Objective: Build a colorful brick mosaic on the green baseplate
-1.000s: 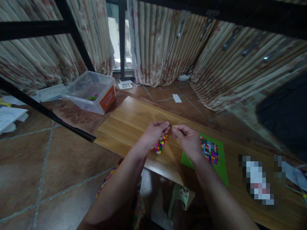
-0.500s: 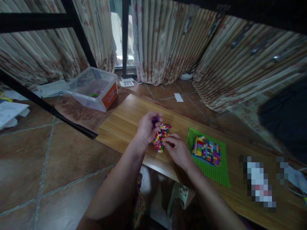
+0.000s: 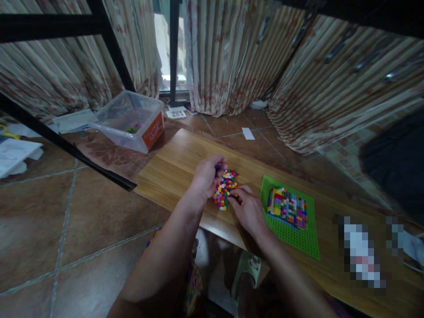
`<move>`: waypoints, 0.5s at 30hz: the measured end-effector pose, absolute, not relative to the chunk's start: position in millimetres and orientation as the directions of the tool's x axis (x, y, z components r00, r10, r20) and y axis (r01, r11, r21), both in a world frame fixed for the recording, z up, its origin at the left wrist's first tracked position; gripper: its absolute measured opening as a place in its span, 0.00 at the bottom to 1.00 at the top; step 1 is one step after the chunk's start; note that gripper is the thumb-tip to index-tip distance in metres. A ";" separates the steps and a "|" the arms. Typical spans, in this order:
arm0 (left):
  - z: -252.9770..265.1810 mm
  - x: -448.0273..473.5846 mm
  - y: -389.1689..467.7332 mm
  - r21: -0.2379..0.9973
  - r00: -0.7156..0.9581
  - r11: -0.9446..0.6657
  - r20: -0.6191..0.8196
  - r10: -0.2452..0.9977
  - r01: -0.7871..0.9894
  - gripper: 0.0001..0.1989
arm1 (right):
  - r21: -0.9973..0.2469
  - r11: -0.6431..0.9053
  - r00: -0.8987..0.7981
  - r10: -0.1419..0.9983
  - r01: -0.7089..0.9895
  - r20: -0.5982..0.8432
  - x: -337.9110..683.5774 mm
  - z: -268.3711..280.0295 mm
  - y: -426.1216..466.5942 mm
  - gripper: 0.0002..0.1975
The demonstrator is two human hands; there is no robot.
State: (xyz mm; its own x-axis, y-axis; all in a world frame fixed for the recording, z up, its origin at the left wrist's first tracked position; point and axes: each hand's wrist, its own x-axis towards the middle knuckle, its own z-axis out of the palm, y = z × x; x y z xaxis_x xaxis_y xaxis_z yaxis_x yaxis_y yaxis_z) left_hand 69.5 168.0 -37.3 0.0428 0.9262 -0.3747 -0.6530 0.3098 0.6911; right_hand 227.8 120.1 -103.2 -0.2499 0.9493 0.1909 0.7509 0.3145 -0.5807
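Note:
Small toy bricks (image 3: 224,190) in many colours lie in a loose pile on the wooden board. Beside the pile's left edge, my left hand (image 3: 207,174) is curled around purple bricks (image 3: 217,168); how many is hidden by the fingers. My right hand (image 3: 247,206) is at the pile's right edge, thumb and fingertips pinched on a small dark purple brick (image 3: 233,195). To the right of that hand lies a green baseplate (image 3: 291,240), bearing a low multicoloured block of joined bricks (image 3: 287,207).
A clear plastic bin (image 3: 132,119) with an orange label and a few pieces inside stands on the floor beyond the board (image 3: 179,152). A black metal bar (image 3: 99,170) slants down at the left. Blurred-out items (image 3: 361,254) lie at the board's right end.
A dark purple brick now shows between my right fingertips, where none was visible before. My left hand has hardly moved; the whole view has shifted slightly.

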 end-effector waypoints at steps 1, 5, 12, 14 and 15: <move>-37.6 69.6 167.9 0.701 0.037 0.310 -0.376 0.926 -0.643 0.06 | -0.571 0.311 -0.247 0.951 0.760 0.188 227.4 -104.0 120.2 0.07; -38.0 69.4 166.5 0.749 0.006 0.314 -0.383 0.924 -0.584 0.07 | -0.636 0.285 -0.197 0.958 0.718 0.207 229.8 -101.4 123.7 0.08; -44.8 81.9 160.1 0.783 0.047 0.449 -0.478 0.877 -0.430 0.15 | -0.727 0.336 -0.097 0.931 0.599 0.351 221.7 -61.4 139.8 0.11; -46.4 86.2 159.3 0.729 0.108 0.493 -0.507 0.855 -0.475 0.15 | -0.712 0.377 -0.140 0.918 0.592 0.370 216.7 -52.5 144.0 0.12; -46.5 87.2 159.3 0.699 0.135 0.505 -0.515 0.847 -0.507 0.15 | -0.708 0.390 -0.155 0.914 0.589 0.374 215.2 -50.2 145.5 0.12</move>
